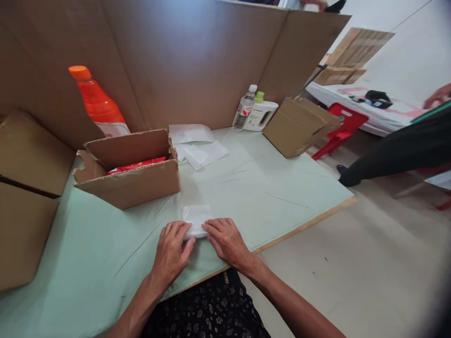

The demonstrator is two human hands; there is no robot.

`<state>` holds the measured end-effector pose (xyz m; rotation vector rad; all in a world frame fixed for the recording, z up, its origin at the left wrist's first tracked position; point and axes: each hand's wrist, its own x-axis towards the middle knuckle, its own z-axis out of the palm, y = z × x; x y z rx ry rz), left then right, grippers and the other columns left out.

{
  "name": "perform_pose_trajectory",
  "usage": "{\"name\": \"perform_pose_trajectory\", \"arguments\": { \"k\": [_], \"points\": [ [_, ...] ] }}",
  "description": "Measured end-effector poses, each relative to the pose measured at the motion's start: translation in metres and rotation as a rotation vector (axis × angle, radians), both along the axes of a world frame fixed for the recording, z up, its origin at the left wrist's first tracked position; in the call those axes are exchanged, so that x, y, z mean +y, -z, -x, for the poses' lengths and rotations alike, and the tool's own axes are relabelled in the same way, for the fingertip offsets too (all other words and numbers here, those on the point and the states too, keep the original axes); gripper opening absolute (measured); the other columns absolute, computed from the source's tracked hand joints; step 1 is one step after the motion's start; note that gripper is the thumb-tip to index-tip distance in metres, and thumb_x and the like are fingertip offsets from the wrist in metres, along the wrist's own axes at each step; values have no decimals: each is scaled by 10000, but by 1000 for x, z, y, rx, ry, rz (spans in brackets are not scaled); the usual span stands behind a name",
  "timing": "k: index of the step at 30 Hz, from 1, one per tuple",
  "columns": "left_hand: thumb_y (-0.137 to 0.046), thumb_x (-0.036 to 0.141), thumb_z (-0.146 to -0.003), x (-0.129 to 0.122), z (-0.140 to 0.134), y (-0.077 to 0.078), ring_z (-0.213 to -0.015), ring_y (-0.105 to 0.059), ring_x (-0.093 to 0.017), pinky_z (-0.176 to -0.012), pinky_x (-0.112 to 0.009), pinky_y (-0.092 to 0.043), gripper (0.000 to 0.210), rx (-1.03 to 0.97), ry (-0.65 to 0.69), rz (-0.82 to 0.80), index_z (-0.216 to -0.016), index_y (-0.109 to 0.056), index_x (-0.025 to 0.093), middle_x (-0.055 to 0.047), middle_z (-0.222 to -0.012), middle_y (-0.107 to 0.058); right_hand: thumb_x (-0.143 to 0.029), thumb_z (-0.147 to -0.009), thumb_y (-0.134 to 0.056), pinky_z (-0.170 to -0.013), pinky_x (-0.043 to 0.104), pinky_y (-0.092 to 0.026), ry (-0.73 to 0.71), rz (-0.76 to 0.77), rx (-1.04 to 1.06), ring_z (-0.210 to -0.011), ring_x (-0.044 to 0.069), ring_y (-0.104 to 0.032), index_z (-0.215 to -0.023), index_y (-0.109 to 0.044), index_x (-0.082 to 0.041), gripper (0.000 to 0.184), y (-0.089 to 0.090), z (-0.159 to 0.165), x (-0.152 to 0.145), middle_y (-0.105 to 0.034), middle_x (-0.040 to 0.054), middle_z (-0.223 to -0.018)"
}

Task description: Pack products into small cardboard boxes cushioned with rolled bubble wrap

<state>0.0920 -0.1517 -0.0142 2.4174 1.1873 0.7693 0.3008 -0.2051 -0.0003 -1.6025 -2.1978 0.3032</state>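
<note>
A small piece of white, see-through bubble wrap [196,215] lies on the table near its front edge, its near end folded or rolled into a thicker bundle. My left hand [172,249] grips the left side of that bundle, thumb in front and fingers on top. On the right side, my right hand [227,241] pinches it in the same way. Whether anything is wrapped inside cannot be seen. Farther back, loose bubble wrap sheets [204,152] lie flat beside an open cardboard box [141,185] with a red packet [139,165] in it.
A tall orange bottle [100,105] stands behind the open box. A clear bottle [244,110], a white jug [262,116] and a tilted carton [299,126] stand at the back right. Cardboard boxes [28,225] flank the left. A cardboard wall [200,61] closes the back; a person's leg [394,150] shows at right.
</note>
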Motion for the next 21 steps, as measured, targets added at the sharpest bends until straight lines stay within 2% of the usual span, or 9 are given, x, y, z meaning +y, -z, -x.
{"name": "perform_pose_trajectory", "arguments": {
  "k": [2, 4, 9, 12, 16, 19, 21],
  "points": [
    [-560, 259, -943, -6, 8, -1, -1013, -612, -255, -879, -411, -504, 265, 0, 38, 25, -1193, -626, 202, -76, -1096, -695, -183, -969, -549, -881, 387, -454, 6, 60, 98, -958, 219, -639, -1239, -629, -189, 282, 1, 2, 2, -737, 92, -1096],
    [-560, 254, -943, -9, 14, -1, -988, -609, -255, -861, -414, -501, 273, -3, 12, 52, -1203, -617, 193, -72, -1061, -703, -229, -990, -525, -889, 374, -455, 18, 131, 144, -945, 205, -650, -1249, -627, -193, 281, -2, 5, 6, -742, 77, -1093],
    [-555, 271, -940, 3, 8, -1, -979, -612, -273, -878, -441, -511, 272, 35, -103, 92, -1181, -643, 180, -91, -1072, -698, -258, -918, -597, -917, 438, -426, 143, 174, -12, -1072, 291, -586, -1230, -645, -162, 330, -10, 12, 28, -670, 141, -1194],
    [-560, 273, -924, 13, 1, 2, -1009, -617, -293, -900, -467, -517, 287, 41, -135, 109, -1175, -655, 171, -109, -1091, -690, -232, -878, -611, -960, 447, -405, 157, 177, 13, -1145, 300, -542, -1167, -654, -157, 301, -8, 12, 35, -620, 149, -1291],
    [-530, 281, -900, 18, 6, 9, -1131, -609, -299, -990, -492, -498, 388, -67, -58, 175, -1265, -608, 174, -132, -1212, -667, -172, -802, -635, -973, 401, -407, 156, 201, 187, -1122, 263, -554, -974, -639, -171, 172, -5, 14, 27, -645, 114, -1240],
    [-560, 273, -820, 23, 20, 16, -1230, -577, -309, -1053, -507, -467, 607, -145, 38, 277, -1413, -496, 162, -153, -1339, -616, -177, -776, -655, -871, 322, -448, 90, 321, 272, -926, 206, -604, -956, -615, -196, 186, -10, 17, 20, -692, 44, -1002],
    [-583, 289, -793, 26, 30, 18, -1178, -615, -291, -1030, -476, -493, 695, -161, 118, 406, -1467, -451, 186, -130, -1301, -640, -200, -784, -664, -845, 303, -450, 33, 382, 278, -850, 187, -606, -964, -614, -213, 188, -16, 18, 16, -682, 8, -900]
  ]
}}
